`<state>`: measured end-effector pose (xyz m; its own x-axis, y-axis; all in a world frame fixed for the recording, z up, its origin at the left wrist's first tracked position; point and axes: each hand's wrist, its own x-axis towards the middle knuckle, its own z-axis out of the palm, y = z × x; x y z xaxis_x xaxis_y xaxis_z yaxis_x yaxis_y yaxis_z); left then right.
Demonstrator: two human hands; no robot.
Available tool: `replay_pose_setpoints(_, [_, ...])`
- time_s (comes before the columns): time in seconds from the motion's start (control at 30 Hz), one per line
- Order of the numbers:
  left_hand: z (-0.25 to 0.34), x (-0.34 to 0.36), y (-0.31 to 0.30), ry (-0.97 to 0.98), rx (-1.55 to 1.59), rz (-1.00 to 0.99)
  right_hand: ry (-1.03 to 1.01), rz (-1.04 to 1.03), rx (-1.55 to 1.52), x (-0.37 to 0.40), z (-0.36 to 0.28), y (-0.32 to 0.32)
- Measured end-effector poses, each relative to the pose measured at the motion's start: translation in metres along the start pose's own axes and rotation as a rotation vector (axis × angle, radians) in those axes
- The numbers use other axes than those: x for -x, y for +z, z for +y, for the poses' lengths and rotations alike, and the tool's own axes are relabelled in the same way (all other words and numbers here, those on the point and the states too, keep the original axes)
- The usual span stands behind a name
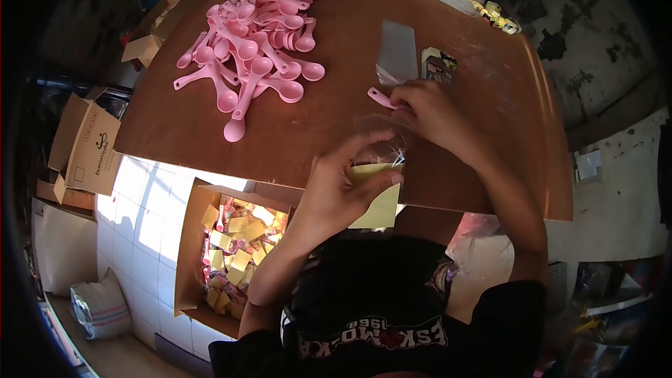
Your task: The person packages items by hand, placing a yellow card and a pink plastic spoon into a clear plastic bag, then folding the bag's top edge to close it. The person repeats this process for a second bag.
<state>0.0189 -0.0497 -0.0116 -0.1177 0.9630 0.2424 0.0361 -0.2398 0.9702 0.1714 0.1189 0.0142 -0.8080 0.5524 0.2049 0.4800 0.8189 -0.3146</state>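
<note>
Cardboard box point(187, 266): yellow packets point(239, 260), pink pieces point(220, 218) | Left hand point(343, 180): fingers curved, thumb on yellow card point(378, 211), clear film beside it | Right hand point(428, 108): knuckles up, gripping pink spoon point(380, 98) over brown table point(336, 122)

A reddish-brown wooden counter point(336, 98) stands on a floor of white square tiles point(133, 220), where bright light falls in patches beside shadow. Behind its right side rises a dark, patchy wall point(560, 17), its surface mottled black; lower on the right, a pale whitish surface point(619, 189) carries dark stains.
</note>
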Motion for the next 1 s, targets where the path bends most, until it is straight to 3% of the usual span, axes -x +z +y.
replay_pose_setpoints(0.1, [0.000,-0.003,0.009,0.036,0.017,-0.030,0.029,-0.042,0.050,0.005,0.011,-0.003])
replay_pose_setpoints(0.23, [-0.005,-0.006,0.013,0.012,0.021,-0.052,0.247,0.133,-0.493,0.034,-0.006,-0.049])
replay_pose_setpoints(0.27, [-0.007,-0.008,0.014,0.027,-0.002,-0.063,0.246,0.132,-0.494,0.040,-0.017,-0.060])
replay_pose_setpoints(0.33, [-0.011,-0.013,0.022,0.030,0.005,-0.078,0.145,0.520,-0.851,0.054,-0.036,-0.074])
replay_pose_setpoints(0.43, [-0.010,-0.014,0.036,0.038,0.015,-0.114,0.011,0.619,-0.857,0.062,-0.049,-0.069])
replay_pose_setpoints(0.5, [-0.006,-0.015,0.041,0.051,0.017,-0.126,0.045,0.639,-0.847,0.065,-0.057,-0.062])
replay_pose_setpoints(0.6, [-0.004,-0.014,0.040,0.014,-0.011,-0.146,-0.070,0.510,-0.639,0.064,-0.053,-0.045])
replay_pose_setpoints(0.7, [-0.009,-0.015,0.037,0.141,0.023,-0.140,-0.092,0.434,-0.511,0.065,-0.054,-0.041])
replay_pose_setpoints(0.77, [-0.007,-0.013,0.033,0.044,0.022,-0.167,-0.112,0.445,-0.486,0.065,-0.055,-0.040])
replay_pose_setpoints(1.0, [0.001,-0.012,0.025,0.138,-0.015,-0.214,-0.161,0.546,-0.393,0.068,-0.062,-0.044])
